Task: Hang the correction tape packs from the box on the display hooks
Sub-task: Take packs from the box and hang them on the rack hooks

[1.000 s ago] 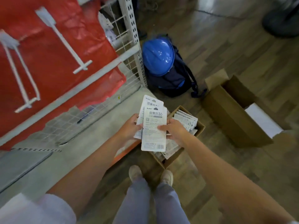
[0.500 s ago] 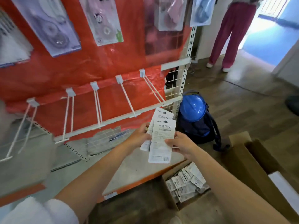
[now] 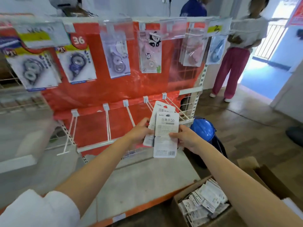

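Note:
I hold a small stack of white correction tape packs [image 3: 166, 128] in front of the lower row of display hooks [image 3: 131, 117]. My left hand [image 3: 139, 131] grips the back packs by their left edge. My right hand [image 3: 185, 136] pinches the front pack at its right edge. The packs show their printed backs with a barcode at the bottom. The lower hooks are bare white prongs on a red-backed rack. A cardboard box [image 3: 180, 200] on the floor at lower right holds many more packs [image 3: 205, 199].
The upper row carries hung correction tape packs [image 3: 118, 53] under clear label holders. A grey shelf base [image 3: 147, 176] sits below the hooks. A blue helmet on a dark backpack [image 3: 203, 128] lies right of the rack. A second open box [image 3: 268, 176] is at far right. A person in pink trousers [image 3: 229, 71] stands behind.
My head has lifted from the floor box to the rack. Both hands have raised the packs from over the box up to the height of the lower hooks.

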Demonstrator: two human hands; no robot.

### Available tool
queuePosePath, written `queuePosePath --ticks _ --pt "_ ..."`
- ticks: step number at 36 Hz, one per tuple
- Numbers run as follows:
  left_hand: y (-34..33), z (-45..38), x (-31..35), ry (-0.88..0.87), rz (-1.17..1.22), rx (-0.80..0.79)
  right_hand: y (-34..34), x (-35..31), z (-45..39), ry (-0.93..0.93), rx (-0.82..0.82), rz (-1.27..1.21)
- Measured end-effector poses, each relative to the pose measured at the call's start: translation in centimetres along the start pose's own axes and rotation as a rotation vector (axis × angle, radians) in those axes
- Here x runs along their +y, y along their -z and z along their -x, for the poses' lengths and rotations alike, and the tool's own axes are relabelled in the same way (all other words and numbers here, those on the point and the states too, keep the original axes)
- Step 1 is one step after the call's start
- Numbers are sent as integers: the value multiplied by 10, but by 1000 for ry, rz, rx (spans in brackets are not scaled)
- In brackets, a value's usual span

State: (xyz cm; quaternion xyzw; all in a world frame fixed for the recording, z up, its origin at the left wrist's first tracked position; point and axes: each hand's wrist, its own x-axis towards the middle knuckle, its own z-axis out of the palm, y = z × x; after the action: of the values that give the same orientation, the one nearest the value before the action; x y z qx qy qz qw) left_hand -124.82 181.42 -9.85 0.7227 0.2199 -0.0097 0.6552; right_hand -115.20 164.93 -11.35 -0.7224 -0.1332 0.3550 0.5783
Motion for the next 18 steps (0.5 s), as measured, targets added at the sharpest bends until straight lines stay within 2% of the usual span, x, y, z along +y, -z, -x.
queuePosePath --ticks 9,18 --pt "46 29 15 -60 100 142 -31 -41 -2 115 129 30" --pt "74 47 20 -112 271 231 -55 -80 10 209 135 17"
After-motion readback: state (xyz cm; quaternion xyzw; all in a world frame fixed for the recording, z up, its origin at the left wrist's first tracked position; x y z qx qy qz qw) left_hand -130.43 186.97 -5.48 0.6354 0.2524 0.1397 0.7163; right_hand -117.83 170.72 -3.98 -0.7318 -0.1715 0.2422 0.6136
